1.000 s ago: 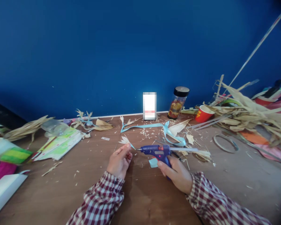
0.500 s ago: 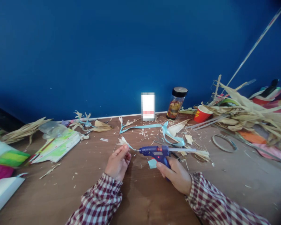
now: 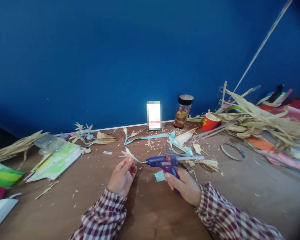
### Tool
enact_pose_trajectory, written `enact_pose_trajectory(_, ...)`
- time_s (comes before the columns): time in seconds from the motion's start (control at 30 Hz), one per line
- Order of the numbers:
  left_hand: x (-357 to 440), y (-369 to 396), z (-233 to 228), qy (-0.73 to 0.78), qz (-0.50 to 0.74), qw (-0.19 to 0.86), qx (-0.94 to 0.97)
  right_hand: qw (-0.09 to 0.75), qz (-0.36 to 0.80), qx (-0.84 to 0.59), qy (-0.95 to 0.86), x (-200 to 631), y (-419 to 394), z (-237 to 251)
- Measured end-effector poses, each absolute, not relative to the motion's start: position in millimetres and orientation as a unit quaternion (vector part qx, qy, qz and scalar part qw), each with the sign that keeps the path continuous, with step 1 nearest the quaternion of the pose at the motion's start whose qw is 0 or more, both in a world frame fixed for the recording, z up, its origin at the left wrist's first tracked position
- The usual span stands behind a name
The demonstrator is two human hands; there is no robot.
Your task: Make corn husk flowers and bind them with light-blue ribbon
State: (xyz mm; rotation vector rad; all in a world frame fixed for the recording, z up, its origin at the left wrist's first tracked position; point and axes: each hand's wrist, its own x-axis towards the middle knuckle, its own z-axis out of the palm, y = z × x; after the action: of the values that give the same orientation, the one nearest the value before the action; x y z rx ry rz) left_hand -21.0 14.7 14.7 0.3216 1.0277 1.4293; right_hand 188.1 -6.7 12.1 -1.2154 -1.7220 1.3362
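Observation:
My right hand [image 3: 183, 185] is wrapped round the grip of a blue glue gun [image 3: 161, 161]. Its red light is lit, and a clear glue stick [image 3: 192, 158] sticks out of its back. The nozzle points left, close to the fingers of my left hand [image 3: 122, 175]. Those fingers pinch a small pale corn husk flower [image 3: 126, 152] with a light blue ribbon stem, whose end lies at the nozzle; whether they touch I cannot tell. A small light blue square [image 3: 159, 176] lies on the table below the gun.
Behind lie a blue ribbon [image 3: 150, 137] with husk flowers, a lidded jar [image 3: 183, 111] and a red paper cup [image 3: 210, 121]. Corn husks [image 3: 260, 123] pile up at right near a hoop [image 3: 233, 151]. A painted sheet [image 3: 56, 162] lies at left. Husk scraps litter the table.
The whole view has shifted slightly, so things sit further left. Both hands keep their hold, and the flower's ribbon stem stays by the nozzle.

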Motion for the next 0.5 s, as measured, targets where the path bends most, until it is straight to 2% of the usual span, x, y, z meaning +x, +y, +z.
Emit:
enact_pose_trajectory(0.23,-21.3,14.0,14.4,0.454,0.612,0.63,0.146,0.331,0.508,-0.465,-0.645,188.0,-7.2,9.9)
enact_pose_trajectory(0.5,-19.6,13.3,14.1,0.449,0.618,0.627,0.152,0.306,0.498,-0.45,-0.675,188.6,-8.5,16.4)
